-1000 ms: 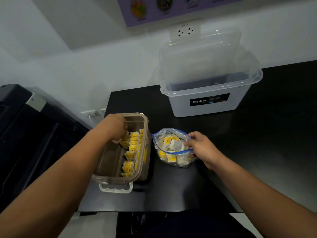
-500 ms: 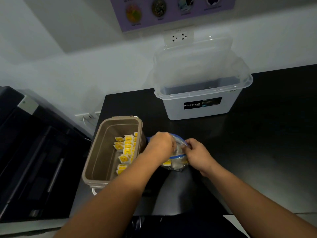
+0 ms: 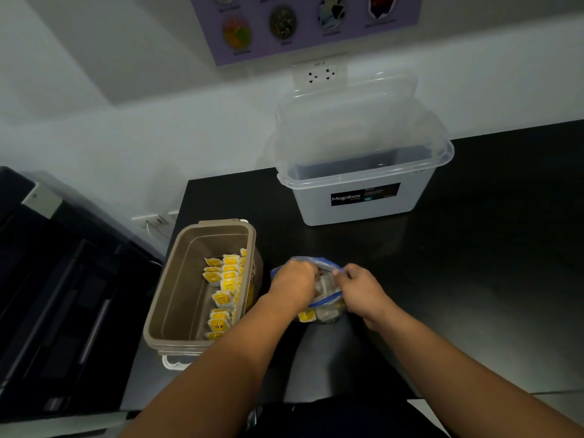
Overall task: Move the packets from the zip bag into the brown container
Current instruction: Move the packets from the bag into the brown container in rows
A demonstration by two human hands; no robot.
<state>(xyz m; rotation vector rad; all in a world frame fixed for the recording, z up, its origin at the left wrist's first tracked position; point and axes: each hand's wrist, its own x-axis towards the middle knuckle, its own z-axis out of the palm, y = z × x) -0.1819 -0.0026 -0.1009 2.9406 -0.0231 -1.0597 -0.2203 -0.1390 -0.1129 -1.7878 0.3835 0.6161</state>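
Left hand (image 3: 292, 284) closed inside zip bag (image 3: 322, 312) among packets (image 3: 306, 316), right hand (image 3: 360, 287) pinching its rim.

We have one view only, from the head, looking forward and steeply down over the counter (image 3: 474, 279). It sits close above the counter's near edge and left corner, and it faces the wall (image 3: 158, 137) behind the far edge.

A black countertop (image 3: 474, 279) is carrying three items: a brown container (image 3: 170, 298) sitting at its left edge, a zip bag (image 3: 322, 311) just beside it, and a clear Megabox bin (image 3: 363, 203) standing, apparently, against the wall.
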